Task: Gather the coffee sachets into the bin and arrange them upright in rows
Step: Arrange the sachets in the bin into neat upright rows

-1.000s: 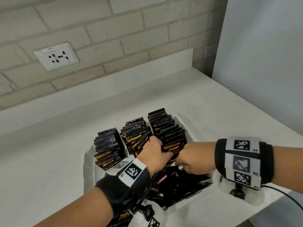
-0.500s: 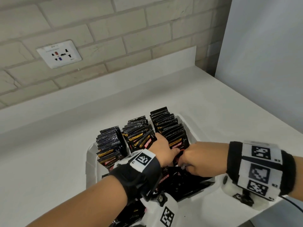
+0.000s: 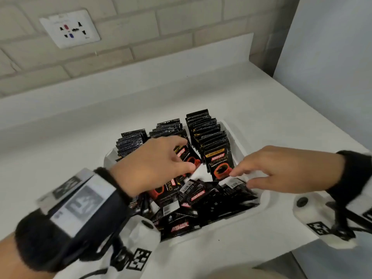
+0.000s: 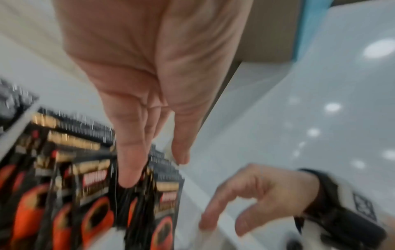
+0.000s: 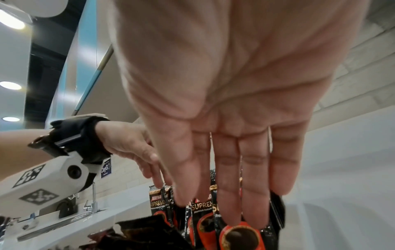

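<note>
A white bin (image 3: 238, 137) on the counter holds three upright rows of black coffee sachets: left (image 3: 130, 141), middle (image 3: 167, 127) and right (image 3: 209, 135). Loose sachets (image 3: 201, 206) lie jumbled in its near part. My left hand (image 3: 173, 156) hovers over the front of the middle row with its fingers (image 4: 128, 160) straight and holding nothing. My right hand (image 3: 253, 174) reaches in from the right with its fingers (image 5: 254, 194) straight. Its index tip touches the front sachet (image 3: 219, 164) of the right row. In the right wrist view the upright sachets (image 5: 200, 219) stand just below the fingertips.
The bin sits on a white counter (image 3: 261, 109) with a low upstand against a brick wall. A wall socket (image 3: 69, 29) is at the upper left. A grey panel (image 3: 332, 67) bounds the counter on the right. The counter's front edge (image 3: 281, 250) runs just below the bin.
Both hands were curled together at the front of the middle and right rows. They have since opened and drawn apart, the right hand sliding right. The view has moved closer.
</note>
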A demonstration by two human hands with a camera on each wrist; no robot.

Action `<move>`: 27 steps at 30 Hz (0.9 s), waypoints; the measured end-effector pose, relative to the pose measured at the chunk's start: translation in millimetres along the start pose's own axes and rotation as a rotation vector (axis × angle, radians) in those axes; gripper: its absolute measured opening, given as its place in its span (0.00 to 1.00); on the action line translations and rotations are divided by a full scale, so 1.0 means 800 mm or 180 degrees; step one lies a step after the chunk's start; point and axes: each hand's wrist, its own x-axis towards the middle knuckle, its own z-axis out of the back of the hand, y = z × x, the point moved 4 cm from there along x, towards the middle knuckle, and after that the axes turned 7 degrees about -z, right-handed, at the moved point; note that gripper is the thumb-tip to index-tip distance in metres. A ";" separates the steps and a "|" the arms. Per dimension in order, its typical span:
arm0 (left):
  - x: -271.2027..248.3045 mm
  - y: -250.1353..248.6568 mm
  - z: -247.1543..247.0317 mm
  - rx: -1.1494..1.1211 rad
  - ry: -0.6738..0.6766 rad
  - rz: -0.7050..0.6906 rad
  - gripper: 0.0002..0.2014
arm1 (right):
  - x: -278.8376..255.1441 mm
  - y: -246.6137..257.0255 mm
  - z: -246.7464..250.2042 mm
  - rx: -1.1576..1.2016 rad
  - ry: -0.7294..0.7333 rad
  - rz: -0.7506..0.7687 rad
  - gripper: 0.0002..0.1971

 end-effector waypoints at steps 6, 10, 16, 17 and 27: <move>-0.087 0.065 0.049 -0.1089 -0.1065 0.0053 0.28 | 0.009 0.034 0.002 0.0344 -0.0164 0.0505 0.18; -0.114 0.115 0.031 -0.0738 -0.1092 0.0456 0.07 | 0.026 0.072 0.000 0.0170 0.0086 0.0723 0.20; -0.081 0.130 -0.010 0.0601 0.0145 0.0149 0.15 | 0.065 0.105 -0.004 -0.0100 0.0471 0.0638 0.23; -0.073 0.131 -0.013 0.0724 0.0362 0.0099 0.17 | 0.071 0.107 -0.007 -0.0166 0.0554 0.0604 0.24; -0.044 0.135 -0.026 0.1027 0.1202 0.0148 0.23 | 0.111 0.137 -0.033 -0.0377 0.1021 0.0495 0.28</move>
